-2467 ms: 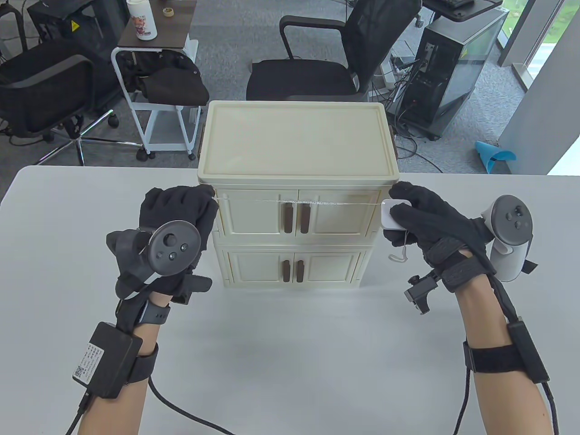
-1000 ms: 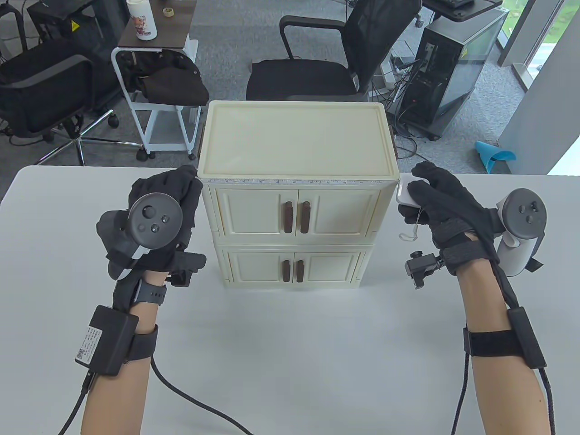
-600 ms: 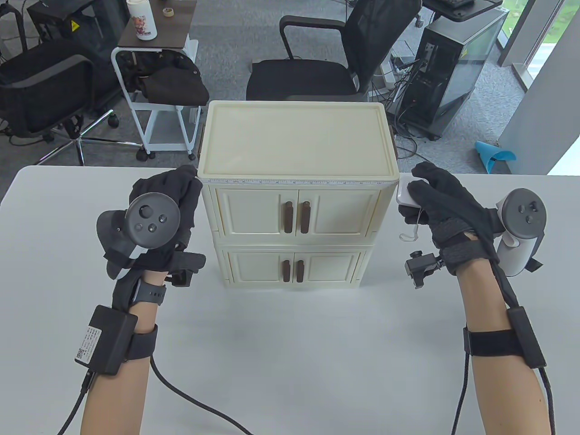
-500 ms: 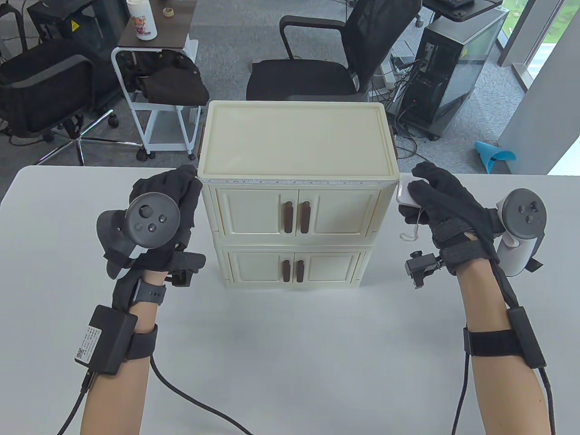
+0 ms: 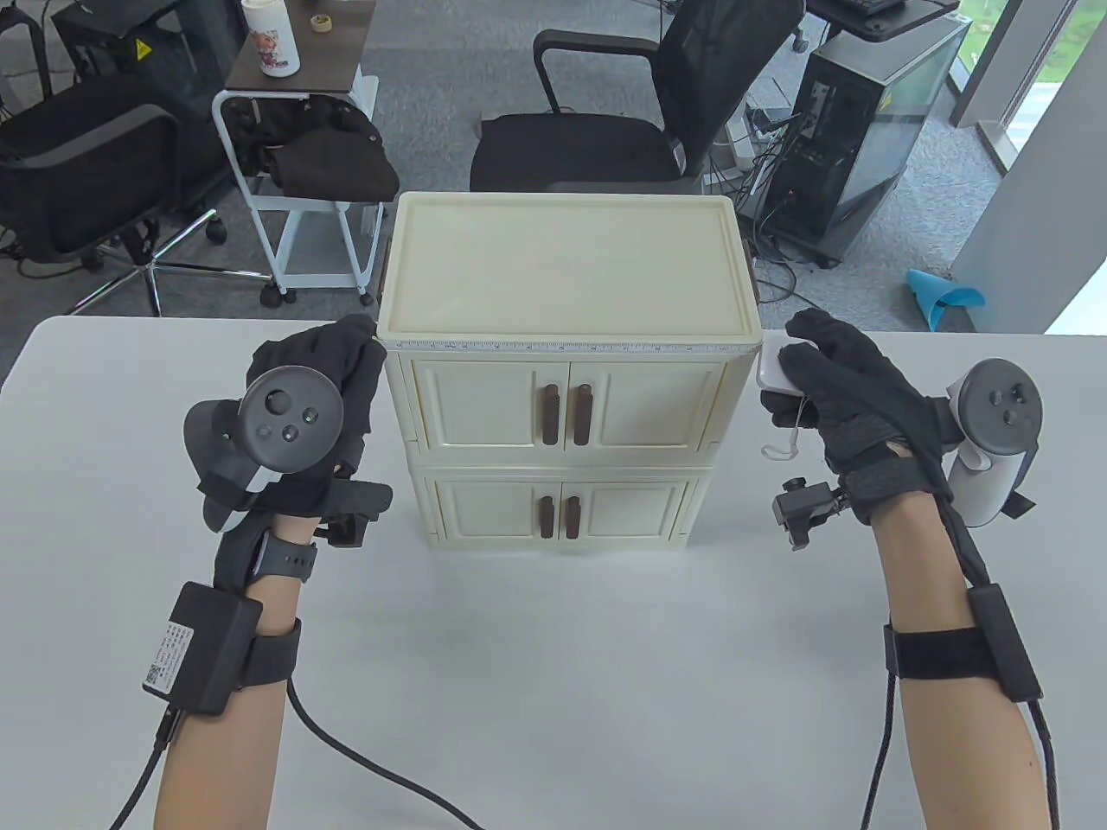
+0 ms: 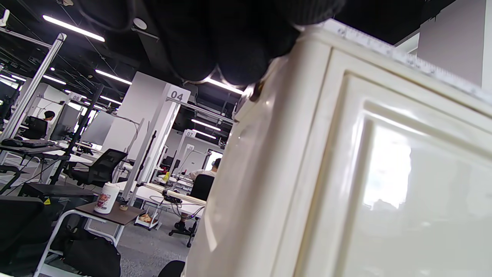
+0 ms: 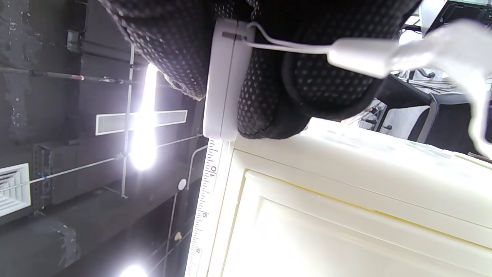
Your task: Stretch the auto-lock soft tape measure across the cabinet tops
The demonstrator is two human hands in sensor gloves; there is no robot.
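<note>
A cream two-tier cabinet stands on the white table. A white soft tape lies stretched along its top front edge. My left hand holds the tape's free end at the cabinet's top left corner; the end itself is hidden by my fingers, and the tape runs away from them. My right hand grips the white tape case at the top right corner. The right wrist view shows the case between my fingers, with the tape leaving it along the cabinet edge.
The white table spreads in front of the cabinet. A small white pull tab on a cord hangs from the case. Office chairs, a side cart and a computer tower stand on the floor behind the table.
Since 2.5 s ago both hands rose and moved back, lifting the tape from in front of the upper doors to the top front edge. In the last second nothing has moved.
</note>
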